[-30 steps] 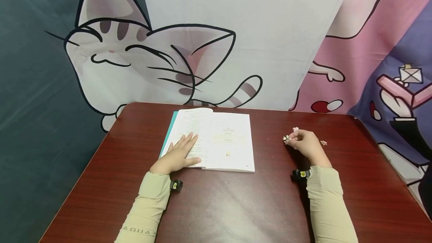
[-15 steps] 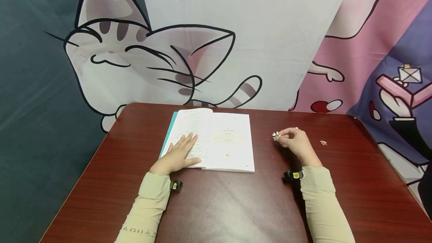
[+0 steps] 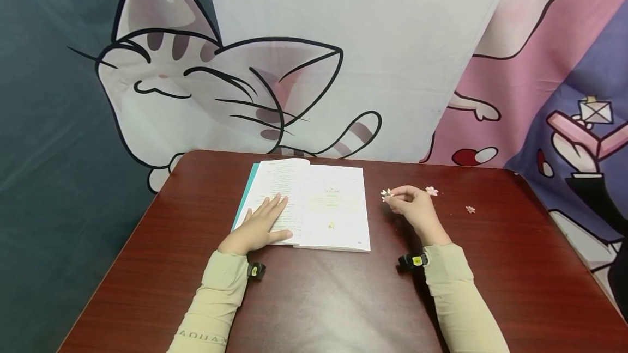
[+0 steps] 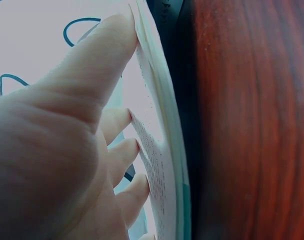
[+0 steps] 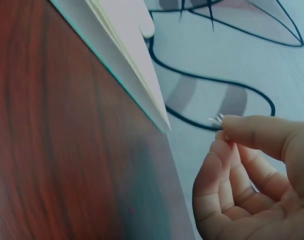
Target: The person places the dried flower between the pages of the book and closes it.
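An open book [image 3: 336, 208] with a teal cover lies on the table, printed text on both visible pages. My left hand [image 3: 257, 227] rests on the left page with its fingers spread straight; in the left wrist view the fingertips [image 4: 137, 187] press the paper near its edge. To the right of the book, my right hand [image 3: 417, 211] pinches a small white flower [image 3: 386, 195] between thumb and fingertips, held above the table. The right wrist view shows just the flower's white petal tips [image 5: 217, 120] poking out past the thumb.
Two small pale pink flowers lie on the table, one flower [image 3: 431, 191] just behind the right hand and another flower [image 3: 470, 210] farther right. The brown wooden table [image 3: 333, 304] meets a cartoon cat backdrop [image 3: 402, 59] at its far edge.
My right hand has moved left toward the book, carrying the white flower. The pink flower behind it has come back into full view. The left hand has stayed on the page.
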Tool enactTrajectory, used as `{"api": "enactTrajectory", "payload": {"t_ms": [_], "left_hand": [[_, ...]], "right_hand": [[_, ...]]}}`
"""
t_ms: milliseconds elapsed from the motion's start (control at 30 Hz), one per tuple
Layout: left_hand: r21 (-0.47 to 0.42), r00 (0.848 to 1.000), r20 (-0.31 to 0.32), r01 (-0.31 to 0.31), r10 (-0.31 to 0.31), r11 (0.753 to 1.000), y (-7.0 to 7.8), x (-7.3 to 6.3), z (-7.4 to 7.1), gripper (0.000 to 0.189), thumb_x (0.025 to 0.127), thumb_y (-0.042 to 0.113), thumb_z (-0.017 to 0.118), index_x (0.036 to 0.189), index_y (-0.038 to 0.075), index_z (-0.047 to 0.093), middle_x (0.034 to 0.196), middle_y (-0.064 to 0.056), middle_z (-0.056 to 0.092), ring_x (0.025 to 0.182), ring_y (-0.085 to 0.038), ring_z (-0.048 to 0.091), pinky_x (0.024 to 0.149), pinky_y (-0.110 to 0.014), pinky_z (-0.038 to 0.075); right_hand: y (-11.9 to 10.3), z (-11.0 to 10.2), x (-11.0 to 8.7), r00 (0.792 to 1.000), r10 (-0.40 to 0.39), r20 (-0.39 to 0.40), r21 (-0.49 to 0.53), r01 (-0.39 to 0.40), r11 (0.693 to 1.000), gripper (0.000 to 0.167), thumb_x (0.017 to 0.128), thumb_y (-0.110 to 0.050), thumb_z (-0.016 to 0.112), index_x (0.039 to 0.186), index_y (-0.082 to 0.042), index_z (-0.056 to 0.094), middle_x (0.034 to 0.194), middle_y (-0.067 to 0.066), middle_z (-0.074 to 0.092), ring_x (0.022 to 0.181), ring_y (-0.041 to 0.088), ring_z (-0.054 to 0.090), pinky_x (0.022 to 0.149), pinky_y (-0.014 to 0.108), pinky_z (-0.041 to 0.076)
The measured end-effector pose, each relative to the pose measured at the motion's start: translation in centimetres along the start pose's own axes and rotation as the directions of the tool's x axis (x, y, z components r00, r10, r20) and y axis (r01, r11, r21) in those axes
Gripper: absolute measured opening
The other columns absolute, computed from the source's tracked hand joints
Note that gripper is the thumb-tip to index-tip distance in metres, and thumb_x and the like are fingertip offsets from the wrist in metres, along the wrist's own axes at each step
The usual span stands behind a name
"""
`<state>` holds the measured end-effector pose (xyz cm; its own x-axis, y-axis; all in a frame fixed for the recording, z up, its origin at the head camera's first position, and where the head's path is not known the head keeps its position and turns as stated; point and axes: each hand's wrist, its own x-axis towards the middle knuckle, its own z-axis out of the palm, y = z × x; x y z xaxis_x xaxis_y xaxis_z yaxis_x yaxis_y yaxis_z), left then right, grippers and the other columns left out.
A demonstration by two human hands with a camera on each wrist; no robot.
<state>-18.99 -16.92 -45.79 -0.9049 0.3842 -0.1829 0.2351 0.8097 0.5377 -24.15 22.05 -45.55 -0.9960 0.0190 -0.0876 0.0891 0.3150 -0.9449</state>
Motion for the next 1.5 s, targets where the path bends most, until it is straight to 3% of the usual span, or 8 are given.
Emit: {"api": "enactTrajectory", "payload": {"t_ms": [367, 700, 933, 1067, 1500], "left_hand": [[-0.013, 1.0, 0.0, -0.005, 0.005, 1.0, -0.1, 0.1, 0.2, 0.087, 0.097, 0.044, 0.066, 0.163, 0.009, 0.021, 0.169, -0.016, 0.012, 0.154, -0.041, 0.005, 0.114, -0.074, 0.003], [-0.007, 1.0, -0.001, 0.0, 0.0, 1.0, -0.1, 0.1, 0.1, 0.087, 0.097, 0.045, 0.066, 0.163, 0.009, 0.02, 0.169, -0.016, 0.011, 0.154, -0.041, 0.004, 0.114, -0.074, 0.003], [-0.003, 1.0, -0.001, -0.001, 0.001, 1.0, 0.0, 0.1, 0.1, 0.087, 0.097, 0.045, 0.066, 0.163, 0.009, 0.021, 0.169, -0.016, 0.012, 0.154, -0.041, 0.005, 0.114, -0.074, 0.004], [-0.003, 1.0, 0.002, 0.002, -0.002, 1.0, 0.0, 0.1, 0.0, 0.087, 0.097, 0.044, 0.066, 0.163, 0.009, 0.02, 0.169, -0.016, 0.011, 0.154, -0.041, 0.005, 0.114, -0.073, 0.004], [-0.005, 1.0, 0.0, 0.003, -0.003, 1.0, -0.1, 0.2, 0.1, 0.087, 0.097, 0.045, 0.066, 0.163, 0.01, 0.021, 0.169, -0.016, 0.012, 0.154, -0.042, 0.005, 0.114, -0.074, 0.004]], "right_hand": [[-1.4, 4.8, 0.2, 0.999, -0.021, 0.026, 0.076, 0.019, 0.997, 0.017, 0.089, -0.004, 0.074, 0.102, 0.005, 0.067, 0.081, 0.003, 0.069, 0.071, 0.012, 0.065, 0.067, 0.024, 0.057], [-3.4, 8.8, 0.9, 0.992, -0.007, 0.128, 0.083, -0.003, 0.997, 0.014, 0.088, -0.005, 0.075, 0.098, 0.002, 0.068, 0.083, 0.005, 0.07, 0.071, 0.011, 0.063, 0.066, 0.024, 0.057], [-4.2, 11.2, 1.4, 0.983, -0.027, 0.183, 0.01, 0.025, 1.0, 0.011, 0.089, -0.007, 0.075, 0.096, -0.001, 0.07, 0.078, 0.004, 0.071, 0.064, 0.012, 0.064, 0.06, 0.024, 0.052], [-4.4, 12.5, 1.8, 0.976, -0.029, 0.215, 0.036, 0.022, 0.999, 0.01, 0.088, -0.004, 0.075, 0.095, 0.002, 0.07, 0.076, 0.004, 0.07, 0.062, 0.01, 0.062, 0.06, 0.024, 0.054], [-4.5, 14.9, 2.8, 0.981, -0.025, 0.192, -0.134, 0.051, 0.99, 0.006, 0.086, -0.002, 0.076, 0.089, -0.002, 0.07, 0.073, 0.004, 0.068, 0.056, 0.009, 0.056, 0.05, 0.02, 0.047]]}}
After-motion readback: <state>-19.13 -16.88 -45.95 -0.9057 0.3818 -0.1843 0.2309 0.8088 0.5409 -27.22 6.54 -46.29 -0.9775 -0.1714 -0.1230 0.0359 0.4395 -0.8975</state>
